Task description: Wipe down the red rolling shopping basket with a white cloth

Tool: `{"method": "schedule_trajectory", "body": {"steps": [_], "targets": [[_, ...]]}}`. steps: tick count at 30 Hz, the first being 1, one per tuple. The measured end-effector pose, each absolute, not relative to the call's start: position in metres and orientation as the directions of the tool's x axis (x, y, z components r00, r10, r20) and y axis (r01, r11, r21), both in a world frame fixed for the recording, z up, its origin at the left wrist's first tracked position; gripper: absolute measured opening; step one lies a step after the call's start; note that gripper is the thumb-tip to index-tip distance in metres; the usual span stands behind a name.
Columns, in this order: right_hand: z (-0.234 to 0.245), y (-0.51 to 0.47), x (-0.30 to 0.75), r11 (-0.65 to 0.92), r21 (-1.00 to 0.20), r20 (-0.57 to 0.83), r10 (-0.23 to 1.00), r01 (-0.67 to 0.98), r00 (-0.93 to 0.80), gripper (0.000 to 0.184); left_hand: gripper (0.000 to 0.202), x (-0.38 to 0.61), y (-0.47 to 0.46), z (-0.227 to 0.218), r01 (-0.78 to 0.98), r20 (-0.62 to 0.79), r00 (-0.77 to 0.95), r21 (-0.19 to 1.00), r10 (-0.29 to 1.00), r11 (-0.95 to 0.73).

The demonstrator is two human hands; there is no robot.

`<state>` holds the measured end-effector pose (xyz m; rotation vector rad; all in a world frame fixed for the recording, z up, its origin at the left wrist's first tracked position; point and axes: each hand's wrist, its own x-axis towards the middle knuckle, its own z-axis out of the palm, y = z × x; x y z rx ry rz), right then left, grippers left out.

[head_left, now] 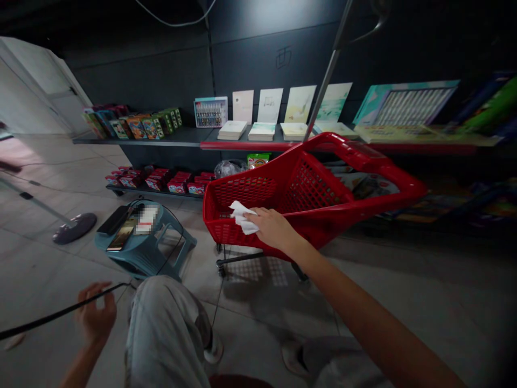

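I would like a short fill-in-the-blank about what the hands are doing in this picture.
The right hand holds a crumpled white cloth against a ____ plastic shopping cart.
A thin black cord runs across the ____ hand.
Small red boxes sit on the ____ black shelf.

Missing words: red; left; lower.

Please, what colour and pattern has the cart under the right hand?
The shopping cart is red with a grid-like mesh of small holes, best seen in the head view.
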<state>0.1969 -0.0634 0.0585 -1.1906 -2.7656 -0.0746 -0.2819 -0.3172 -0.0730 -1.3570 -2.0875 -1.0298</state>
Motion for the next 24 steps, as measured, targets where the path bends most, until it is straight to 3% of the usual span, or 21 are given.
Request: {"method": "schedule_trajectory", "body": {"steps": [2,4,7,8,11,13,16,19,24], "targets": [[0.061,-0.062,0.212,0.659,0.006,0.134,0.745,0.752,-0.654,0.050,0.029,-0.244,-0.359,-0.073,0.942,0.739,-0.318,0.317,0.594,0.110],[0.062,-0.061,0.230,0.633,0.025,0.140,0.764,0.774,-0.630,0.050,0.033,-0.205,-0.379,-0.061,0.947,0.739,-0.117,0.284,0.663,-0.149],[0.063,-0.059,0.251,0.555,0.039,0.180,0.814,0.831,-0.552,0.050,0.037,-0.146,-0.346,-0.022,0.823,0.733,0.260,0.172,0.628,-0.542],[0.063,-0.059,0.254,0.525,0.038,0.191,0.831,0.850,-0.522,0.047,0.033,-0.126,-0.319,-0.007,0.798,0.710,0.305,0.173,0.635,-0.577],[0.061,-0.064,0.255,0.457,0.015,0.229,0.864,0.889,-0.448,0.035,0.025,-0.072,-0.215,0.026,0.833,0.620,0.242,0.261,0.746,-0.487],[0.059,-0.069,0.249,0.432,-0.014,0.272,0.870,0.902,-0.412,0.041,0.034,-0.045,-0.149,0.033,0.857,0.551,0.214,0.289,0.807,-0.425],[0.057,-0.075,0.238,0.425,-0.058,0.320,0.865,0.903,-0.386,0.054,0.042,-0.020,-0.083,0.027,0.879,0.347,0.281,0.281,0.895,-0.385],[0.056,-0.077,0.230,0.413,-0.080,0.319,0.873,0.907,-0.369,0.055,0.056,-0.010,-0.062,0.017,0.956,0.116,0.210,0.184,0.971,-0.229],[0.056,-0.068,0.220,0.424,-0.090,0.228,0.889,0.901,-0.396,0.045,0.070,-0.004,-0.067,0.010,0.992,0.118,0.067,0.095,0.991,-0.078]]}}
